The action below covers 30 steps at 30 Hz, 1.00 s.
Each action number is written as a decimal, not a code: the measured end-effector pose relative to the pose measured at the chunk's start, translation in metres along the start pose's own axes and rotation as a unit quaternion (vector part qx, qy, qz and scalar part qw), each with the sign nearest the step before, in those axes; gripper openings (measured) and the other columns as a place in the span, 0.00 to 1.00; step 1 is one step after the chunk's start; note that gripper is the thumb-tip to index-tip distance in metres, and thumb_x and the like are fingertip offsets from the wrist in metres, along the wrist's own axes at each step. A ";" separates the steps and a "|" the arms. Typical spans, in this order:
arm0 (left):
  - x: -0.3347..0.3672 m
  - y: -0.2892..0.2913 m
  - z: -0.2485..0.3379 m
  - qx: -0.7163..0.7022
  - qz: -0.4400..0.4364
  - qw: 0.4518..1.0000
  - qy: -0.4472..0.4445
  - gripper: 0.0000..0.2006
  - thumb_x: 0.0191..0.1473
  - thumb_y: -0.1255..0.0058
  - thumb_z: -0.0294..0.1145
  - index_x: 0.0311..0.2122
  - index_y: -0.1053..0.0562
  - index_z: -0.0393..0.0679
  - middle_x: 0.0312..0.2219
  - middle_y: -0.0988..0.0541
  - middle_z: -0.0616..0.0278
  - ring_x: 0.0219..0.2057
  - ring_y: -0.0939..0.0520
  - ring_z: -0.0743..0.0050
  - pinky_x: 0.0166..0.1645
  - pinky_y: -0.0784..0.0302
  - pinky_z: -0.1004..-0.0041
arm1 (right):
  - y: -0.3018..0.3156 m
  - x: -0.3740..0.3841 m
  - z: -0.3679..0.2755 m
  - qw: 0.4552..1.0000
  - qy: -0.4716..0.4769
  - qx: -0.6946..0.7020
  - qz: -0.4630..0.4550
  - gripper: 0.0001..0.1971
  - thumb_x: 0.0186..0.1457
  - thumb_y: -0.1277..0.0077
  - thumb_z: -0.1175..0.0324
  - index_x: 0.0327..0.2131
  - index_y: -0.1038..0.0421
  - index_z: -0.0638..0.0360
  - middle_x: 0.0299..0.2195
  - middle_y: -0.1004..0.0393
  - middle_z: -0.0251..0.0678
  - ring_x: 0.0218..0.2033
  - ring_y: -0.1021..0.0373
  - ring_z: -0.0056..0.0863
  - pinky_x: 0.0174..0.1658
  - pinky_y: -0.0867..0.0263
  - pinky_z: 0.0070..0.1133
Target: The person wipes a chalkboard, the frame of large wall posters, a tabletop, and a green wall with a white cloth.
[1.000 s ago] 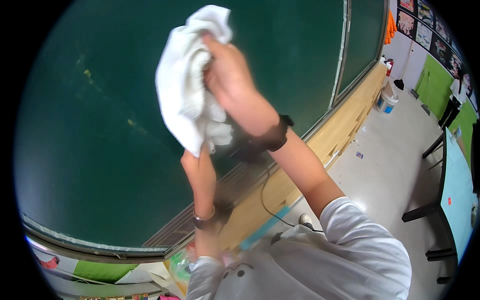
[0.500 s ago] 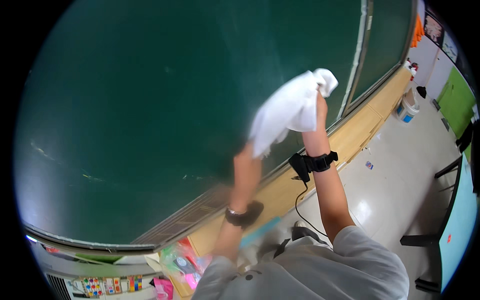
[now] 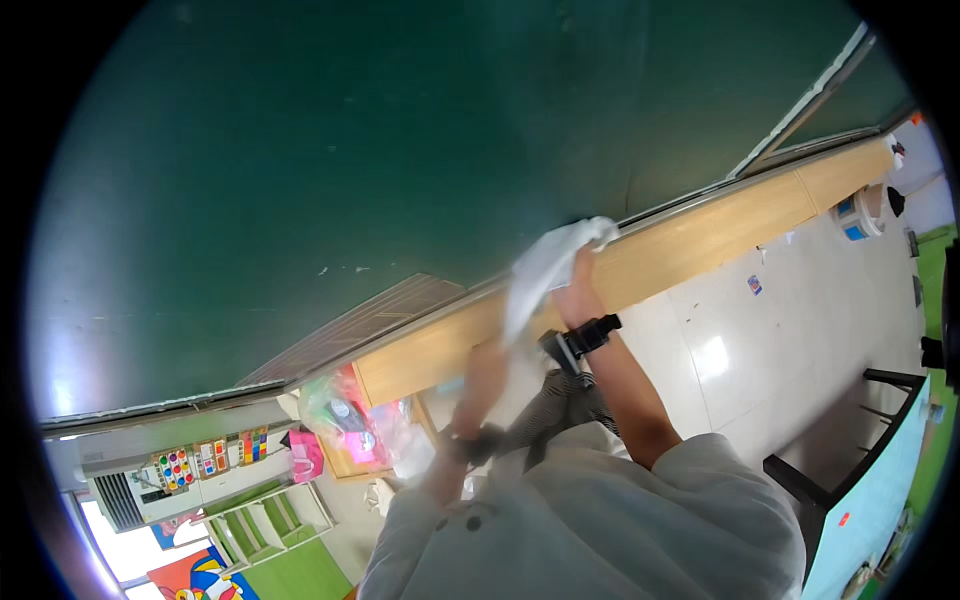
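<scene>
A white cloth (image 3: 545, 268) hangs at the lower edge of a dark green chalkboard (image 3: 400, 150). My right hand (image 3: 578, 292) grips the cloth's upper part against the board's bottom rail. My left hand (image 3: 484, 368) is lower and to the left, holding the cloth's hanging end; it is blurred. Both wrists wear dark bands.
A light wooden ledge (image 3: 680, 250) runs under the board. Below left stand a pink box (image 3: 305, 452), plastic bags (image 3: 345, 410), a paint set (image 3: 175, 468) and a small green shelf (image 3: 260, 525). A white tiled floor (image 3: 800, 340) lies right, with a bucket (image 3: 855, 212) and dark chair legs (image 3: 890, 395).
Both hands and the cloth have swept down the chalkboard from high up to its bottom rail. The view has tilted down, showing more floor and the shelf.
</scene>
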State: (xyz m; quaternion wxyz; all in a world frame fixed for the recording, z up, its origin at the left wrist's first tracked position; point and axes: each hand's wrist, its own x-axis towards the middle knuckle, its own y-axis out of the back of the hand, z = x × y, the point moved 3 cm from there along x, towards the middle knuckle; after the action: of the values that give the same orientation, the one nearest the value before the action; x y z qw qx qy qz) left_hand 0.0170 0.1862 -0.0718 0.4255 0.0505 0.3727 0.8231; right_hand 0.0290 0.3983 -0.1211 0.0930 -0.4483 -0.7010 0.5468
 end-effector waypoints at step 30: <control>-0.032 0.198 0.208 -0.203 0.426 0.801 -0.368 0.38 0.46 0.51 0.47 0.57 0.47 0.32 0.56 0.43 0.46 0.56 0.41 0.55 0.58 0.49 0.65 | -0.295 -0.124 -0.199 0.934 0.199 -0.176 -0.237 0.15 0.57 0.59 0.60 0.39 0.33 0.63 0.33 0.30 0.31 0.34 0.34 0.17 0.37 0.39 0.15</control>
State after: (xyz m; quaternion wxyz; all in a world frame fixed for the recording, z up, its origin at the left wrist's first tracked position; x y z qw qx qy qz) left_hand -0.0107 0.2101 0.2143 0.1371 0.4157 -0.0463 0.8979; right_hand 0.0695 0.4441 0.2508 0.2771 -0.3782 -0.8391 0.2758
